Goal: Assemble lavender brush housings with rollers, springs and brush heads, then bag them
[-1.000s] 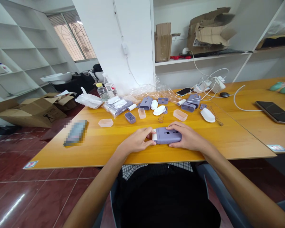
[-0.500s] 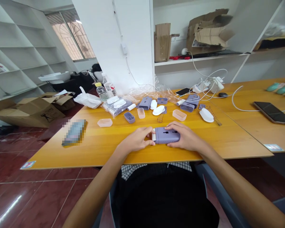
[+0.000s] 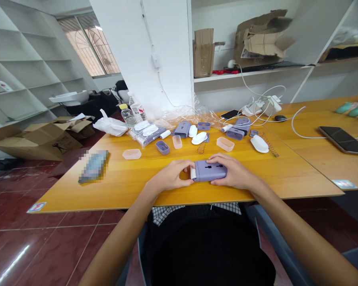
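Note:
A purple plastic casing (image 3: 211, 171) with dark slots in its upper face lies flat on the table in front of me. A white roller (image 3: 193, 173) sits at its left end. My left hand (image 3: 173, 175) pinches that end, index finger on the far side and thumb on the near side. My right hand (image 3: 229, 171) is wrapped round the rounded right end, its fingers on top and its thumb along the near edge. Just beyond are a clear pinkish cap (image 3: 225, 144), a coiled wire (image 3: 201, 148) and a white oval part (image 3: 199, 138).
More purple shells (image 3: 182, 129) and another pinkish cap (image 3: 131, 154) lie along the back. White cables (image 3: 264, 107) tangle at the back right. A white oval part (image 3: 259, 144) rests beside a spring (image 3: 270, 145). A phone (image 3: 346, 140) lies far right, bottles (image 3: 128, 116) back left.
My left fingers have shifted slightly at the roller end, the index finger now at the far edge and more of the roller showing. The casing has barely moved; my right hand keeps its hold.

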`<state>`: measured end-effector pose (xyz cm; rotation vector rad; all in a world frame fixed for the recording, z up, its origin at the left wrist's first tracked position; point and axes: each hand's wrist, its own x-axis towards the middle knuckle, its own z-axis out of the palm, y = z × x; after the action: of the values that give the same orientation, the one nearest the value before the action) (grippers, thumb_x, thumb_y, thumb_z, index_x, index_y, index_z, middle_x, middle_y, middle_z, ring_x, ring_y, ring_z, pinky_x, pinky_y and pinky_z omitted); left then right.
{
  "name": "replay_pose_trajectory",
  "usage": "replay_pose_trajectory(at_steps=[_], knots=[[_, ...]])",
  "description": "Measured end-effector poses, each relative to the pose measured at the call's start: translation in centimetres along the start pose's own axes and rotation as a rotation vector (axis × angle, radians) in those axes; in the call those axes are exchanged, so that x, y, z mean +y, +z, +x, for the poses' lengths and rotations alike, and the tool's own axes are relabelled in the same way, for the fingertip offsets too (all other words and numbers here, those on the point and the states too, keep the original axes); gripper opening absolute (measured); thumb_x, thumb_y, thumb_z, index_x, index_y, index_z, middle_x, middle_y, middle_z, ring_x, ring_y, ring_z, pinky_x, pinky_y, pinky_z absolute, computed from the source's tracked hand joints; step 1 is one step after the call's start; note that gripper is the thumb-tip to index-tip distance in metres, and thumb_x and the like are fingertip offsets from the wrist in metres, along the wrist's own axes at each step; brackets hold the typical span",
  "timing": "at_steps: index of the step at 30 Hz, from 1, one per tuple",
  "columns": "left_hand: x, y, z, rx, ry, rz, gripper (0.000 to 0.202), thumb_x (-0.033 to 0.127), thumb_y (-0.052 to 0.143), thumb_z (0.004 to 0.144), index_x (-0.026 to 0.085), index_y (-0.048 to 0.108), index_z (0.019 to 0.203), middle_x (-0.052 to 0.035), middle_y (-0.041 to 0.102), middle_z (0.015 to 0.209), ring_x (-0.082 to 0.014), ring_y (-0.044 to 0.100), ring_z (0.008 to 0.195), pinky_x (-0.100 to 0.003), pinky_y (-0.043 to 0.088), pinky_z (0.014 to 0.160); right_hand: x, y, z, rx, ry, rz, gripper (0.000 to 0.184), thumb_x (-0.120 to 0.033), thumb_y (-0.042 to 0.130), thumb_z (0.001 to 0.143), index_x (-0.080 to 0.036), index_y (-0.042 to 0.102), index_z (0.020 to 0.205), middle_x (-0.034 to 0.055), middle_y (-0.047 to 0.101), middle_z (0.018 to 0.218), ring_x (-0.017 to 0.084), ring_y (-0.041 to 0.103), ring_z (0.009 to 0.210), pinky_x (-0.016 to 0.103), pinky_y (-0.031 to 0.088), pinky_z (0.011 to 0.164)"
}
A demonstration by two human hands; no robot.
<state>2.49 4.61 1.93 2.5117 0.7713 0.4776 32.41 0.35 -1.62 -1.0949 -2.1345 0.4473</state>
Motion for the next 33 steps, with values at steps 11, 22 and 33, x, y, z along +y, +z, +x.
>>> replay_pose_trajectory(at_steps=[11,22,33], knots=[[-0.03,-0.19,0.06,0.000,0.011,-0.013,0.032,0.029,0.081,0.085,0.023,0.069,0.114,-0.0050,0.075,0.110,-0.0242,0.071,0.097,-0.041,0.056,0.096,0.13,-0.07,0.00,-0.001,-0.020,0.022,0.063,-0.032,0.095,0.073,-0.031,0.069,0.130,0.0088,0.069,0.138,0.033,0.068,0.127,0.055,0.053,0.112],[-0.20,0.14,0.15,0.024,0.009,0.001,0.031,0.026,0.078,0.085,0.023,0.067,0.113,-0.0057,0.074,0.111,-0.0252,0.071,0.099,-0.042,0.055,0.096,-0.14,-0.02,0.03,0.002,-0.006,0.005,0.062,-0.031,0.093,0.074,-0.030,0.068,0.130,0.0086,0.068,0.138,0.033,0.067,0.127,0.054,0.053,0.111],[0.06,0.20,0.08,0.059,-0.005,-0.019,0.030,0.028,0.076,0.085,0.022,0.065,0.113,-0.0045,0.073,0.107,-0.0234,0.070,0.094,-0.040,0.056,0.091,-0.32,-0.21,0.06,-0.014,-0.009,-0.006,0.061,-0.030,0.093,0.075,-0.029,0.068,0.130,0.0089,0.068,0.138,0.033,0.068,0.127,0.052,0.053,0.110]])
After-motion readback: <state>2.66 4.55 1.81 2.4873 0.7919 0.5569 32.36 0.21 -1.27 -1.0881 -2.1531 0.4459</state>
